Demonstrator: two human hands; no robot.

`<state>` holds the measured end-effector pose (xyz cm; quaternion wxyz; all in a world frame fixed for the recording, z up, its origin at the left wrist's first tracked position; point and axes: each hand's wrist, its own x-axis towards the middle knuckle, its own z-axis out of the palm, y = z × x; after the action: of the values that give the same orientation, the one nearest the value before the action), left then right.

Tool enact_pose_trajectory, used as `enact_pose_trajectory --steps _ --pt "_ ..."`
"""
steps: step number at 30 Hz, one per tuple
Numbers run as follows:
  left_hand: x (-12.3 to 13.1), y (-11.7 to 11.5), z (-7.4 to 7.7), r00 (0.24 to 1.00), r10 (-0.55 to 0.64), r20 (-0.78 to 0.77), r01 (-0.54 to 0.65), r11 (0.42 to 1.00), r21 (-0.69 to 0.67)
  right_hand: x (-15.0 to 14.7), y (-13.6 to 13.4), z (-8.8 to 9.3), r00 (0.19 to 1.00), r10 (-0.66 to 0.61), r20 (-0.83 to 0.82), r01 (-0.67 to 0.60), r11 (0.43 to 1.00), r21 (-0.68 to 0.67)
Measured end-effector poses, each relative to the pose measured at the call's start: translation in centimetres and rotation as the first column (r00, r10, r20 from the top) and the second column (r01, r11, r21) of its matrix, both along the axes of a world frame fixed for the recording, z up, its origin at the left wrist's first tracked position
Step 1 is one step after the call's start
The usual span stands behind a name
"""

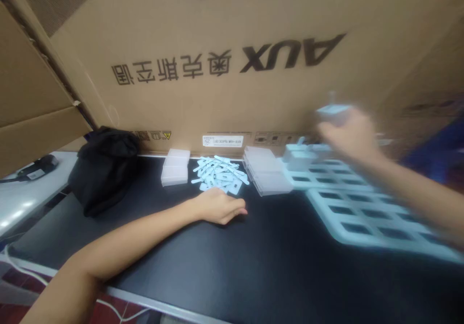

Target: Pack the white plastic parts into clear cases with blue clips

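Note:
My left hand [219, 205] rests on the black table [253, 266] with its fingers curled together, just below a heap of small pale blue flat pieces [221, 173]. What it holds, if anything, is hidden. My right hand [348, 133] is raised and blurred by motion above the pale blue grid tray [366, 213]. It grips a small pale blue boxy piece [333, 113]. More such pieces [300, 156] stand at the tray's far left corner.
Clear plastic boxes [175, 167] and a second stack [266, 172] flank the heap. A black bag [103, 167] sits at the left. A big cardboard carton [232, 58] walls the back. A white surface with a black device [36, 165] lies far left.

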<state>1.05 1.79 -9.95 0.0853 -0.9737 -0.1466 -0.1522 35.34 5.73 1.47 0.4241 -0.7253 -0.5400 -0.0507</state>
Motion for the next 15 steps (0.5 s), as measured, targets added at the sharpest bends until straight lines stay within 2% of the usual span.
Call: enact_pose_trajectory --steps 2,4,8,11,15 --pt "0.0 0.0 0.0 1.000 0.009 0.023 -0.009 1.000 -0.009 -3.8 -0.1 0.1 0.991 0.130 0.013 -0.128 0.987 -0.092" --pt "0.0 0.1 0.1 0.998 0.039 0.057 -0.037 0.999 -0.033 -6.9 -0.1 -0.6 0.953 0.270 0.137 -0.237 0.947 -0.218" --pt "-0.3 0.1 0.3 0.998 0.037 0.055 -0.031 0.994 -0.103 -10.9 -0.1 -2.5 0.789 0.484 0.379 -0.292 0.837 -0.462" --pt "-0.4 0.1 0.5 0.999 -0.037 0.010 0.038 0.988 -0.147 -12.6 -0.7 -2.7 0.714 0.531 0.457 -0.270 0.810 -0.520" --pt "-0.3 0.0 0.4 0.999 -0.053 0.004 0.053 0.987 -0.151 -13.5 -1.6 -1.9 0.637 0.481 0.603 -0.204 0.859 -0.470"
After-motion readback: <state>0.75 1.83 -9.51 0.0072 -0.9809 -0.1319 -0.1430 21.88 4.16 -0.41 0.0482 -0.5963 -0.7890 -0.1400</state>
